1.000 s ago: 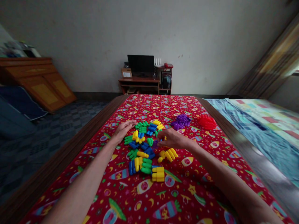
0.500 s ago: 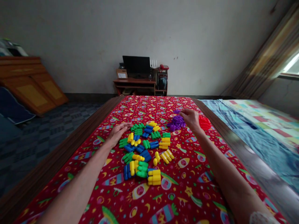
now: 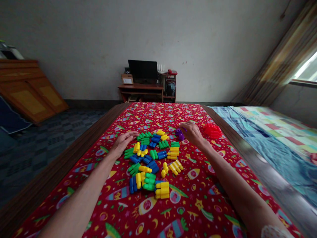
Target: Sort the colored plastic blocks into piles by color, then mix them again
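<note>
My left hand point(image 3: 123, 142) lies on the cloth with its fingers stretched out, the tips beside green building blocks point(image 3: 144, 136). My right hand point(image 3: 192, 133) is over the purple building blocks point(image 3: 180, 134), fingers bent down, with a bit of purple showing at the fingertips. It covers most of that pile. Between my arms are scattered blue blocks point(image 3: 154, 166), yellow blocks point(image 3: 176, 167) and more green ones, some lying against each other. A heap of red blocks point(image 3: 213, 131) sits to the right of my right hand.
A red patterned cloth point(image 3: 158, 215) covers the long table, whose dark wooden edge point(image 3: 234, 158) shows on the right. Beyond it stands a desk point(image 3: 141, 87) with a monitor point(image 3: 143, 71). A bed point(image 3: 247, 132) is at right, a wooden cabinet point(image 3: 32, 89) at left.
My right hand has moved left and a little nearer, from the far side of the purple pile to over it. My left hand stays beside the green blocks. The view has shifted slightly.
</note>
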The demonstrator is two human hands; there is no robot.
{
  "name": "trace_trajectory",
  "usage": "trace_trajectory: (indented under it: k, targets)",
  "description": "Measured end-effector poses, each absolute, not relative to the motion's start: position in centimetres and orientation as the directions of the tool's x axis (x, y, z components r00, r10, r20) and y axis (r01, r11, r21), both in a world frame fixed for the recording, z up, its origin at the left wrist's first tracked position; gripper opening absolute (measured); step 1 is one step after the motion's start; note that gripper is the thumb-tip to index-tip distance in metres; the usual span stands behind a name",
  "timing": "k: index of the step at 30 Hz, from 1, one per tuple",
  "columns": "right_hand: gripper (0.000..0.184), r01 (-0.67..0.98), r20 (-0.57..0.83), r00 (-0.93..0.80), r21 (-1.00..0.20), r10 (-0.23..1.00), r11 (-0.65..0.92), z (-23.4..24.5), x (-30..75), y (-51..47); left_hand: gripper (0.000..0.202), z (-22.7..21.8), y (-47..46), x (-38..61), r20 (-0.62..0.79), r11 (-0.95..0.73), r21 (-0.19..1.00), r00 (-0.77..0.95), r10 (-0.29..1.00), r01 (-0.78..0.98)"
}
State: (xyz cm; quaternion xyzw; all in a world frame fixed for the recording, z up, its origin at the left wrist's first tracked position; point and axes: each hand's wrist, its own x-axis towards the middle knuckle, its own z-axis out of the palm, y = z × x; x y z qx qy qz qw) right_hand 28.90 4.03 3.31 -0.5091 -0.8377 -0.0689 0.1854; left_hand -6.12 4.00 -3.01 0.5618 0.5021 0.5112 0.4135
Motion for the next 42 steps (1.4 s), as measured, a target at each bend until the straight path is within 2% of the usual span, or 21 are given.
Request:
trace_trajectory:
  k: [5, 9, 16, 18, 21, 23, 25, 27, 29, 32, 36, 42]
  targets:
    - [0.028, 0.822, 0.192, -0.528, -0.131, 0.827, 0.555, 4.6, 26.5, 1.8, 0.043, -2.8, 3.9, -6.0, 0.160, -0.155, 0.977, -0.022, 0.987, 0.148]
    - [0.026, 0.810, 0.149, -0.546, -0.158, 0.824, 0.565, 3.8, 26.5, 2.2, 0.044, -2.7, 3.7, -6.0, 0.165, -0.159, 0.975, -0.022, 0.986, 0.154]
    - [0.033, 0.833, 0.293, -0.411, -0.264, 0.863, 0.487, 1.1, 28.4, 5.0, 0.044, -2.8, 3.8, -6.1, 0.169, -0.164, 0.973, -0.019, 0.985, 0.165]
    - [0.030, 0.811, 0.371, -0.371, -0.316, 0.851, 0.491, 0.9, 28.7, 5.3, 0.045, -2.9, 3.9, -6.1, 0.170, -0.164, 0.971, -0.020, 0.985, 0.174]
    - [0.026, 0.817, 0.506, -0.213, -0.376, 0.836, 0.436, 1.2, 29.1, 5.2, 0.045, -3.0, 3.9, -6.2, 0.167, -0.161, 0.970, -0.015, 0.986, 0.182]
    - [0.031, 0.876, 0.566, -0.106, -0.336, 0.818, 0.346, 1.2, 29.5, 5.0, 0.044, -2.9, 3.8, -6.2, 0.170, -0.165, 0.969, -0.010, 0.985, 0.185]
    - [0.051, 0.933, 0.561, -0.064, -0.261, 0.825, 0.249, 0.8, 30.0, 4.9, 0.043, -2.9, 3.8, -6.1, 0.172, -0.168, 0.968, -0.008, 0.985, 0.188]
    - [0.075, 0.959, 0.479, -0.062, -0.213, 0.876, 0.184, -0.1, 30.4, 4.9, 0.042, -2.8, 3.8, -6.1, 0.173, -0.168, 0.967, -0.012, 0.985, 0.194]
    - [0.085, 0.965, 0.376, -0.067, -0.211, 0.924, 0.155, -1.1, 30.6, 5.2, 0.042, -2.8, 3.7, -6.0, 0.174, -0.167, 0.965, -0.014, 0.985, 0.204]
    - [0.080, 0.964, 0.308, -0.076, -0.219, 0.948, 0.149, -2.1, 30.3, 5.7, 0.043, -2.7, 3.7, -6.0, 0.180, -0.175, 0.959, -0.002, 0.984, 0.225]
    - [0.072, 0.964, 0.318, -0.086, -0.212, 0.944, 0.159, -2.3, 29.8, 6.5, 0.043, -2.8, 3.8, -6.1, 0.191, -0.189, 0.950, 0.014, 0.981, 0.247]
    - [0.071, 0.971, 0.333, -0.124, -0.155, 0.935, 0.184, -1.6, 29.5, 7.0, 0.043, -2.9, 3.8, -6.0, 0.206, -0.200, 0.945, 0.005, 0.979, 0.258]
